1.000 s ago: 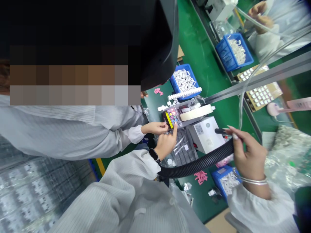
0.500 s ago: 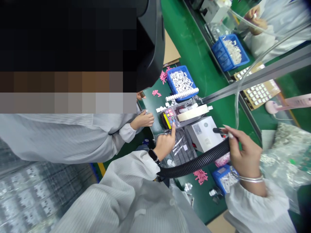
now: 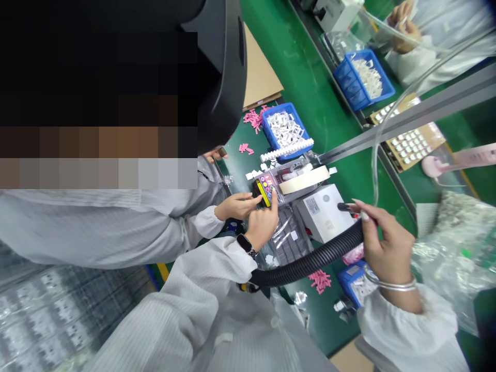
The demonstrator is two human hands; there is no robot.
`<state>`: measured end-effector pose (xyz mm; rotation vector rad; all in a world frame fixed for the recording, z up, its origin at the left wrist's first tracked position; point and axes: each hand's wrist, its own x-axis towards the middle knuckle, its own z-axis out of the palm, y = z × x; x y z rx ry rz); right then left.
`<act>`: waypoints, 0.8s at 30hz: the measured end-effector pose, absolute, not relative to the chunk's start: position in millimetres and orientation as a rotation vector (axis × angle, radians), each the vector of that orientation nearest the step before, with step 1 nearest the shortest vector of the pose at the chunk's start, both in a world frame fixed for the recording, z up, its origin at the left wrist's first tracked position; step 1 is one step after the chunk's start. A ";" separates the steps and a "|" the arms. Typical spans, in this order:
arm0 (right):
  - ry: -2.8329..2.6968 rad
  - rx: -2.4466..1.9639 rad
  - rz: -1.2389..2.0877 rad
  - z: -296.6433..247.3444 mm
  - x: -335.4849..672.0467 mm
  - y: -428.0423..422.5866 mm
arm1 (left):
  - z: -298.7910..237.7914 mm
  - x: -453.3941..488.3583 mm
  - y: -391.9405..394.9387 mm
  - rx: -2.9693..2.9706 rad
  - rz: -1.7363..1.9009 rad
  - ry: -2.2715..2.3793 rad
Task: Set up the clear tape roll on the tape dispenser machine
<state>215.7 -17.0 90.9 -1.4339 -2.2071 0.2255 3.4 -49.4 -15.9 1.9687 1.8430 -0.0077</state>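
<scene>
My left hand, with a dark watch at the wrist, stretches its index finger onto the round coloured buttons of a tape dispenser's control panel. Its other fingers are curled and I see nothing held. A roll of cream tape sits on that machine. My right hand, wearing a silver bangle, is closed at the end of a black corrugated hose. A slim black piece sticks out by its fingertips; what it belongs to is unclear. A co-worker's hand reaches the panel's near edge.
Beside the machine stands a white box. Blue baskets hold white parts, with pink pieces scattered about. A metal bar crosses above the green bench. Another person's hands work across it. Clear bags lie to the right.
The co-worker's hand has moved right to the control panel. The co-worker's head has shifted left in view. My left index finger stays on the buttons, and my right hand still holds the hose.
</scene>
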 end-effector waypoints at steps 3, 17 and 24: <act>-2.207 -1.431 0.219 89.8 215.3 -17.2 | -16.3 3.8 -49.0 1.976 -0.020 1.846; -2.167 -1.445 0.211 87.4 211.6 -17.9 | -7.8 8.8 -42.2 1.975 -0.014 1.833; -2.142 -1.454 0.198 88.7 210.2 -18.9 | -2.2 12.6 -43.4 1.973 0.007 1.802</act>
